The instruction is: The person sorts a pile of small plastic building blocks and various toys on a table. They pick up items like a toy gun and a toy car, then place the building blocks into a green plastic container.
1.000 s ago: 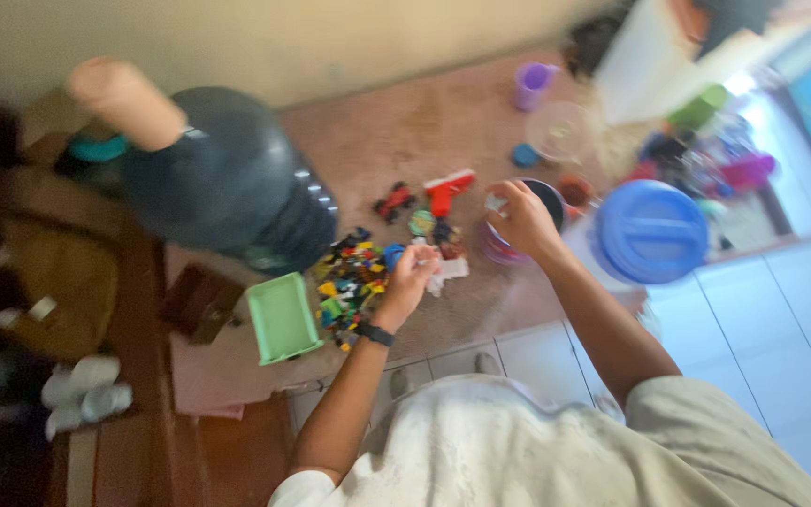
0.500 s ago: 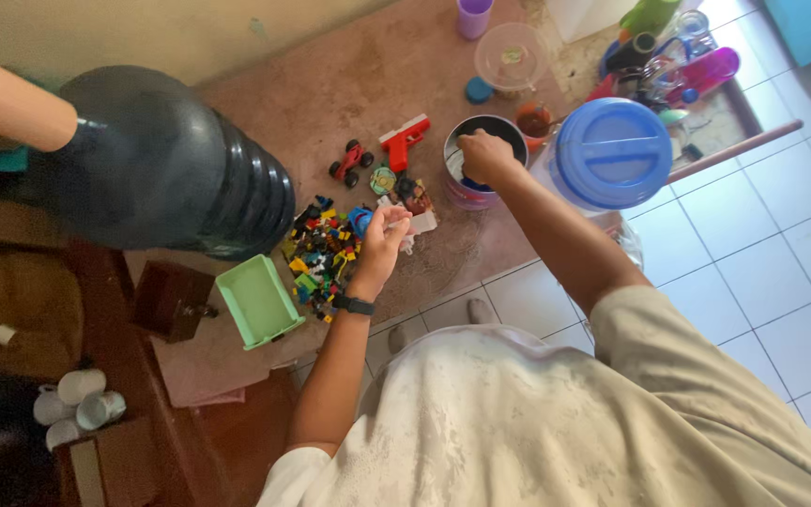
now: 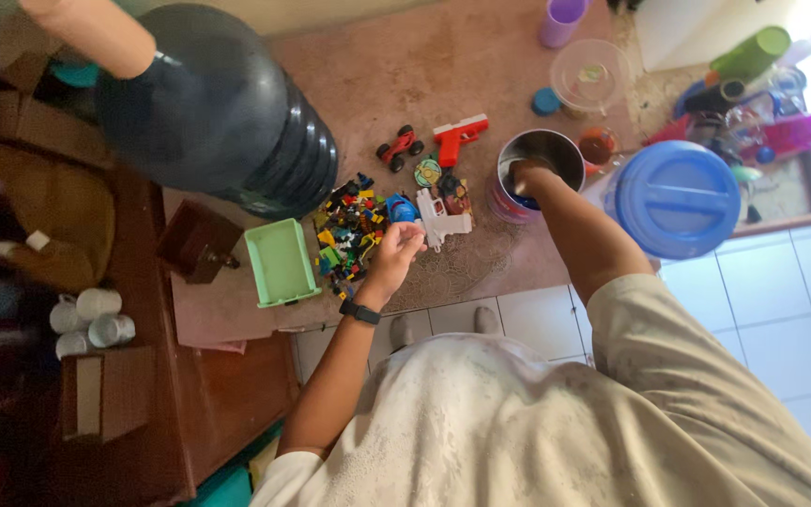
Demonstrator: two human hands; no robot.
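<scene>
1. Bare tabletop (image 3: 443, 66) lies open beyond the red toy gun (image 3: 459, 138)
2. The dark water jug (image 3: 222, 117) blocks the left side
3. The blue lid (image 3: 676, 199) crowds the metal tin (image 3: 539, 155) on the right

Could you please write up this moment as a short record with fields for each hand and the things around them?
Left hand: left hand raised above the pile of small coloured bricks, fingers pinched; whether it holds a piece cannot be told.
Right hand: right hand reaches down into the round metal tin; its grip is hidden.
Surface: brown mat.
Toys: red toy gun, red toy car, white toy gun.
Nearby: green tray, blue lid, large dark water jug.
</scene>
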